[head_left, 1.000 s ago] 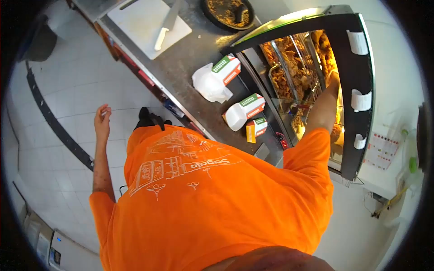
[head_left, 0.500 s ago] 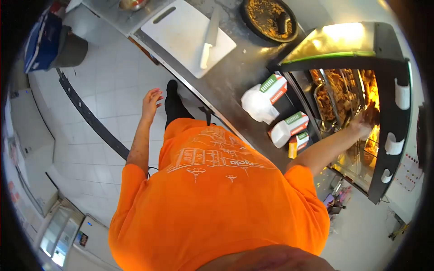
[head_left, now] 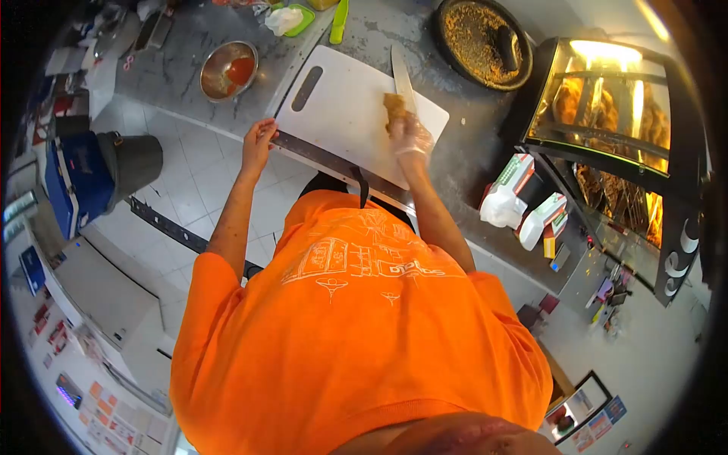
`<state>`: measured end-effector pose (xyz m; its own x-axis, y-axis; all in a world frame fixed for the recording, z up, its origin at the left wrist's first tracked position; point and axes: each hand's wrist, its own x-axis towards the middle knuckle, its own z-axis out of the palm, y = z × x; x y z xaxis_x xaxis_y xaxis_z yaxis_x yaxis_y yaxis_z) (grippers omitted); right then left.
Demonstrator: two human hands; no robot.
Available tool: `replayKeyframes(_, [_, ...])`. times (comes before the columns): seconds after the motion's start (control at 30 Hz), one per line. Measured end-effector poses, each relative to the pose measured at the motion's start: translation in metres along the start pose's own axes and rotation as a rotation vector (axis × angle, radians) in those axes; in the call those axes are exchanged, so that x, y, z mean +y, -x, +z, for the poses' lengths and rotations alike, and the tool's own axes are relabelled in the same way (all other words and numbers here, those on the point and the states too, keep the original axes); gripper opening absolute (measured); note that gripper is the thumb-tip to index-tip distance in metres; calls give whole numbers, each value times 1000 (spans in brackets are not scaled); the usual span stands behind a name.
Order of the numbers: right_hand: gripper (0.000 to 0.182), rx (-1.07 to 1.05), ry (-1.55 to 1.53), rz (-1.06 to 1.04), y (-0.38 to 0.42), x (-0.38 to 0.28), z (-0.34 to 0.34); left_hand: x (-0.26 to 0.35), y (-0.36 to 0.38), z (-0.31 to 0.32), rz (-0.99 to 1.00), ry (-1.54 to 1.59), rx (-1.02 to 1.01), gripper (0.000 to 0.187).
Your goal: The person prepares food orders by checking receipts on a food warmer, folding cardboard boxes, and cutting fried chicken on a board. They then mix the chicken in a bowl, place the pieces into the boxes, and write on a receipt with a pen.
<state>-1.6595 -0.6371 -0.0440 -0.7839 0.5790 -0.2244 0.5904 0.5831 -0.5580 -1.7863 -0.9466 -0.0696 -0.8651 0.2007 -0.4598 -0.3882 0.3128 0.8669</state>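
My right hand (head_left: pixel 414 144), in a clear plastic glove, holds a brown piece of fried chicken (head_left: pixel 394 108) over the white cutting board (head_left: pixel 334 98). Close beside the chicken lies a knife (head_left: pixel 401 72), its blade pointing toward the far side of the board; its handle is hidden behind the hand and chicken. My left hand (head_left: pixel 259 145) is bare, with loosely bent fingers at the counter edge, near the board's left corner. Nothing shows in it.
A metal bowl (head_left: pixel 208 74) with red sauce stands left of the board. Beyond the board are a green-handled tool (head_left: pixel 340 23) and a dark pan (head_left: pixel 449 59) of crumbs. White cartons (head_left: pixel 503 205) stand at right, beside a lit food warmer (head_left: pixel 607 155). A grey bin (head_left: pixel 140 163) is at left.
My right hand has left the food warmer and moved over the board, carrying the chicken. My left hand has moved up to the counter edge. The view has swung toward the counter's left.
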Motion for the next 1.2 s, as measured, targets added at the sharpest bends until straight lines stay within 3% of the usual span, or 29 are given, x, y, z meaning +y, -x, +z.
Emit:
replayKeyframes(0.03, [46,-108,66,-52,-1,-24,0,2,-9,-1,-5,-11,-18,29])
replayKeyframes(0.17, [47,-95,389,-198,11,-38,43,6,-26,10,-13,53,-91,28])
replayKeyframes(0.23, [51,171,455,-292,27,-35,47,6,-27,16,-24,29,-130,28])
replayKeyframes(0.3, [49,160,387,-271,25,-22,24,7,-26,23,6,25,-140,27])
replayKeyframes(0.37, [49,-57,490,79,16,7,15,11,-27,31,34,29,-132,26])
replayKeyframes(0.43, [48,-106,451,149,6,29,14,12,-36,42,65,33,-121,25])
replayKeyframes(0.47, [48,-150,409,214,3,31,10,10,-44,50,200,23,-118,23])
replayKeyframes(0.5, [48,-155,415,213,-2,34,4,9,-52,58,338,14,-110,21])
replayKeyframes(0.53, [46,-189,354,239,-7,23,-11,18,-55,67,326,17,-108,21])
replayKeyframes(0.63, [34,-187,209,259,-3,2,-33,71,-69,97,585,-160,-69,17])
replayKeyframes(0.73, [26,-371,243,111,17,-12,-17,110,-73,132,806,-285,-85,15])
replayKeyframes(0.77, [27,-416,164,242,24,-31,-15,107,-83,147,890,-299,-145,17])
replayKeyframes(0.8, [27,-478,239,212,31,-48,-18,103,-96,161,971,-314,-208,19])
replayKeyframes(0.93, [31,-622,244,263,31,-72,-23,80,-126,193,1068,-628,-452,25])
replayKeyframes(1.2, [35,-534,301,285,28,-41,9,66,-135,196,1016,-628,-384,25])
